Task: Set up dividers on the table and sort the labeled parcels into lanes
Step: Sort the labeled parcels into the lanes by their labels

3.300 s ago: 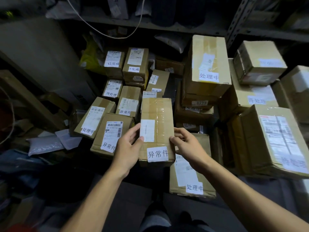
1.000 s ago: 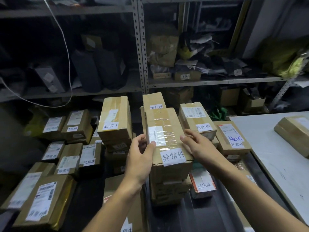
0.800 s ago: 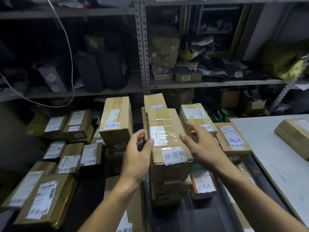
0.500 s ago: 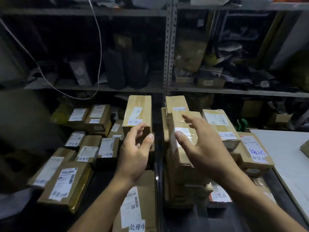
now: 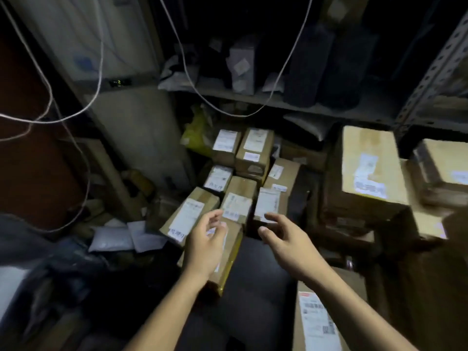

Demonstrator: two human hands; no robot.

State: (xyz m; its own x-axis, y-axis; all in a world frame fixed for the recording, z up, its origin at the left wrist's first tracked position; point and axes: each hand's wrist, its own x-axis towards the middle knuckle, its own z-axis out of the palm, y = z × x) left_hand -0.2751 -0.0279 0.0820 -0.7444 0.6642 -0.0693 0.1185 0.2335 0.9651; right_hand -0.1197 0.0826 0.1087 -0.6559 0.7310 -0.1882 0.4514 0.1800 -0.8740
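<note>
On the far left we see thin white cables (image 5: 76,115) drooping. Our left hand (image 5: 206,245) and right hand (image 5: 286,240) hover empty, fingers loosely spread, above taped brown cardboard parcels (image 5: 238,193) with white rectangular labels, piled centre and right.

No text can be read with certainty; the picture is blurred. The cardboard parcels (image 5: 240,158) on the floor carry white shipping labels with illegible print. The parcel at the bottom edge (image 5: 316,323) has a label with barcodes and a red mark. The big box at right (image 5: 367,168) bears smeared characters.
</note>
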